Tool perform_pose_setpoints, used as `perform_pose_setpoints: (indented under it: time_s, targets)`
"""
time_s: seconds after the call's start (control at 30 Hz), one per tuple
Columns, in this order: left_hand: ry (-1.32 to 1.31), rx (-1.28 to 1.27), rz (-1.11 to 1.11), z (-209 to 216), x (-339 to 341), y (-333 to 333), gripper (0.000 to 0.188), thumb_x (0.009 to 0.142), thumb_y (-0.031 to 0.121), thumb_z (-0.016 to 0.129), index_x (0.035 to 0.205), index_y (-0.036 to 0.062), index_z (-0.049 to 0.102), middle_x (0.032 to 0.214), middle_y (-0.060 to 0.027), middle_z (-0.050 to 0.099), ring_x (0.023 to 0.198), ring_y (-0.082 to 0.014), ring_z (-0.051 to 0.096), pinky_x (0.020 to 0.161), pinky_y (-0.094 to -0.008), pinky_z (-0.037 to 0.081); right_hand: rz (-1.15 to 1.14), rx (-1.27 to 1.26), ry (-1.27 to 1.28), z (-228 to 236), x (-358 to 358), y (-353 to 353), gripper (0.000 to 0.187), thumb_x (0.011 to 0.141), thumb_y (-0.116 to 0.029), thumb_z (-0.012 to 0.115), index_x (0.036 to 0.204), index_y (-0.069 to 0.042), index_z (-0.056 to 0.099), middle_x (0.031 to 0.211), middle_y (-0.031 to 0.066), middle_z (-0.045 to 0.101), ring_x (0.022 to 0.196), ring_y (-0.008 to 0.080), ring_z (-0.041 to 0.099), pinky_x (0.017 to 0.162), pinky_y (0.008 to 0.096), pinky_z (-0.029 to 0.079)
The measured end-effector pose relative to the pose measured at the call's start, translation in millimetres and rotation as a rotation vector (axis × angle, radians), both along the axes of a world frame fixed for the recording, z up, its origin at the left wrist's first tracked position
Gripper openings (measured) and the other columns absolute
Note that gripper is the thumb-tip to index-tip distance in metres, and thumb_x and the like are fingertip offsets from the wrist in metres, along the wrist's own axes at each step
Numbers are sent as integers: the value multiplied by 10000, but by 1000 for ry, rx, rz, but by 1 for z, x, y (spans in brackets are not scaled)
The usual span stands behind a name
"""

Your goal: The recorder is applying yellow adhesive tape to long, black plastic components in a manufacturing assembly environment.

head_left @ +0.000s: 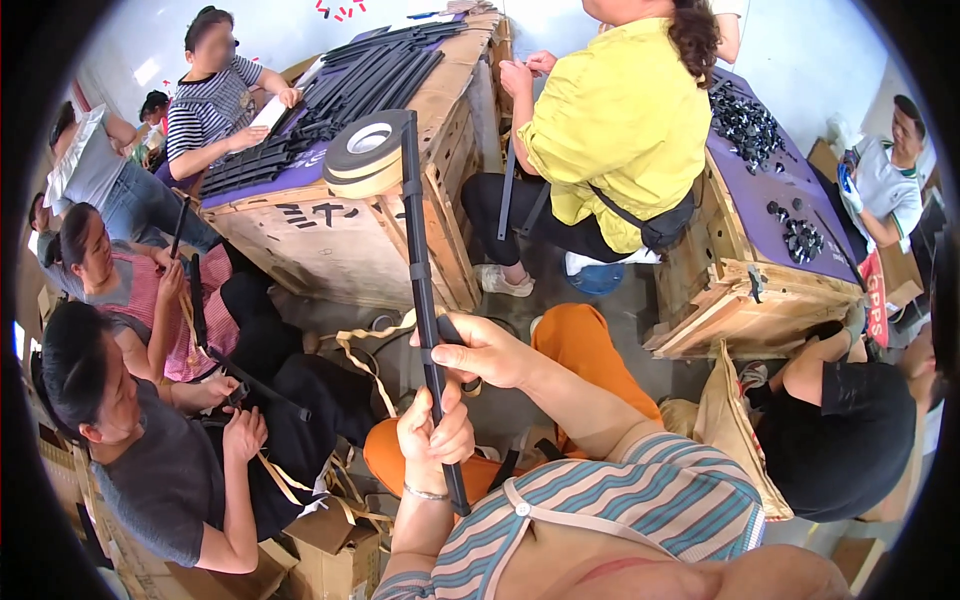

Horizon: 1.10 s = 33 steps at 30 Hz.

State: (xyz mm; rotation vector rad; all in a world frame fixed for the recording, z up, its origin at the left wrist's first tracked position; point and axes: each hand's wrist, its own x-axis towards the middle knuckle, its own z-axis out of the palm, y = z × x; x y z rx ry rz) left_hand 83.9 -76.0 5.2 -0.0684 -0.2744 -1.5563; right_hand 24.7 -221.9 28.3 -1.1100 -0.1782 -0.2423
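Note:
A long black strip [412, 230] stands nearly upright in front of me, with bands round it along its upper part. My left hand [436, 432], with a bracelet at the wrist, is wrapped round its lower part. Just above, my right hand [490, 352] closes on the strip with the thumb laid across it. Something dark and rounded shows beside the right fingers; it is partly hidden and I cannot make out its kind. Beyond the strip's upper end, tape rolls [365, 150] with dark and cream rings lie stacked at the corner of a wooden crate table.
Many black strips [370, 75] cover the crate table [330, 245] ahead. Another crate table [740, 215] at right bears small black parts [745, 125]. A person in yellow [620, 130] sits ahead; several people work at left. Pale ribbon [350, 345] hangs near my knees; a cardboard box [335, 555] stands lower left.

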Motion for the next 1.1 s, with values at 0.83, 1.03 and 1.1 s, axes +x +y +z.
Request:
perform_pose_setpoints:
  time_s: [0.83,1.03,1.1]
  targets:
    - [86,59,30,-3,15,0,265,936,269,364,842,21,369,483,-11,365,310,-52,265,280,-190,235,-91,-118,53,1,16,1,266,905,-196,498,1122,-44,475,742,-42,514,562,4,422,456,150,323]
    - [77,61,30,-1,12,2,268,935,269,364,836,20,369,481,-12,368,308,-52,265,273,-189,232,-93,-125,63,0,14,4,269,904,-187,500,1129,-43,479,752,-44,513,558,6,425,451,153,324]
    - [71,61,29,-1,11,2,266,934,266,364,834,19,369,480,-13,368,307,-52,264,272,-189,231,-94,-135,76,3,11,4,268,903,-184,500,1130,-43,479,758,-44,514,573,6,430,457,153,328]
